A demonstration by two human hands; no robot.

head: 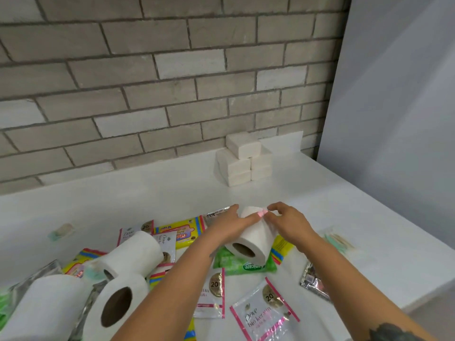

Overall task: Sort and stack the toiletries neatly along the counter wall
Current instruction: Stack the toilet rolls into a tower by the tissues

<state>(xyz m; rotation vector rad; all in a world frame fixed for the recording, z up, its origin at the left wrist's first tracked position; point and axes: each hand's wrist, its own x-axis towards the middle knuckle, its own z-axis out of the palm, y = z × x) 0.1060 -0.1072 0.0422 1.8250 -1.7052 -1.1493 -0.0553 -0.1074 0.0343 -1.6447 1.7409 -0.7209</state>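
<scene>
Both hands hold one roll (253, 238) above the clutter: left hand (229, 225) cupping, right hand (286, 221) pinching at twelve o'clock. Its loose tail may unravel if pulled.

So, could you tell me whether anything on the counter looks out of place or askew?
Yes. The top pack of the tissue stack by the brick wall sits skewed across the two columns below. Toilet rolls lie tipped among scattered sachets. Both hands hold one roll.
</scene>
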